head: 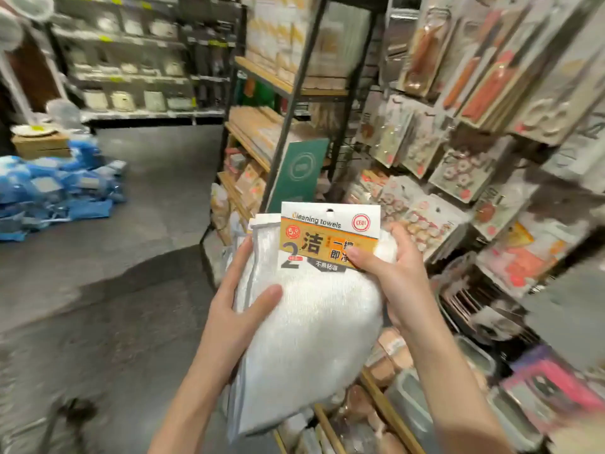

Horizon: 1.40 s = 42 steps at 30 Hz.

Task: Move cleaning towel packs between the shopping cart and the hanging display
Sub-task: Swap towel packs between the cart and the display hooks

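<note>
Open grey concrete floor (137, 224) runs from 9 to 12 o'clock, so lots of room on that side. A heap of blue plastic bags (55, 188) clogs 10 o'clock though. From 1 to 4 o'clock it's tight: black metal shelf frame (294, 103), then a hanging display of carded packs (474, 152), packed edge to edge.

Two hands (242, 309), two towel packs (314, 322)

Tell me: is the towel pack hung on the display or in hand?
In hand. Both hands grip the cleaning towel pack; its header-card hole is free of any hook.
</note>
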Available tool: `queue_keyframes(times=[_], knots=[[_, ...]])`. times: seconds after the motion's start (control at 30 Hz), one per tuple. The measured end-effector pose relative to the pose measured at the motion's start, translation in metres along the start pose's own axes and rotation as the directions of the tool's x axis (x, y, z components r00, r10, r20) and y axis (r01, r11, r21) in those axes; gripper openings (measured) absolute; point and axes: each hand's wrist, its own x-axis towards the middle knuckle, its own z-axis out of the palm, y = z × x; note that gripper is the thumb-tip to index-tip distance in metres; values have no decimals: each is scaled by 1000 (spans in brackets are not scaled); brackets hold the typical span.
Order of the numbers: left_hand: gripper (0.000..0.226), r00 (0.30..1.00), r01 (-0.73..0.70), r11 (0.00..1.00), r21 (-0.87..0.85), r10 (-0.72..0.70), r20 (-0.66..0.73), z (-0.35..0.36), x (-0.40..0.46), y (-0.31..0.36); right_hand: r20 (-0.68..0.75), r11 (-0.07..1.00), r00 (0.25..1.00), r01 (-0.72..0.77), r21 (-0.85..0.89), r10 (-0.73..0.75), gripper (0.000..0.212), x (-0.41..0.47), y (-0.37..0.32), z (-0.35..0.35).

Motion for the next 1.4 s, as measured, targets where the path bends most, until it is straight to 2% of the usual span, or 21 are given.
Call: queue_keyframes(times=[0.13, 0.3, 0.5, 0.6, 0.67, 0.77, 0.83, 1.03, 1.2, 1.4], knots=[[59, 951, 68, 997, -25, -57, 304, 72, -5, -6, -273, 994, 959, -47, 102, 74, 33, -37, 2, -86], [47, 793, 104, 994, -20, -71, 605, 141, -27, -10, -584, 987, 802, -36, 157, 123, 32, -106, 5, -147], [36, 615, 103, 995, 3, -65, 786, 198, -71, -9, -781, 983, 606, -6, 183, 149, 34, -187, 5, -189], [27, 517, 166, 986, -16, -73, 853, 218, -101, -6, -844, 986, 518, 12, 167, 137, 32, -225, 7, -207], [24, 486, 158, 987, -25, -56, 872, 237, -122, -3, -873, 987, 469, 16, 158, 132, 31, -249, 6, -224], [23, 482, 144, 989, -29, -45, 875, 272, -155, 4, -902, 985, 409, 32, 167, 140, 30, -281, 4, -257], [24, 477, 157, 987, -22, -56, 877, 296, -178, 6, -907, 983, 395, 47, 177, 145, 30, -299, 4, -284], [31, 488, 167, 986, -14, -70, 870, 349, -234, 6, -891, 990, 438, 7, 139, 122, 30, -336, -3, -355], [31, 545, 192, 981, -35, -77, 835, 382, -244, 18, -869, 996, 487, -34, 82, 88, 28, -325, -13, -394], [34, 602, 151, 987, -56, -47, 797, 419, -227, 20, -927, 998, 375, -55, 5, 25, 22, -299, -11, -454]])
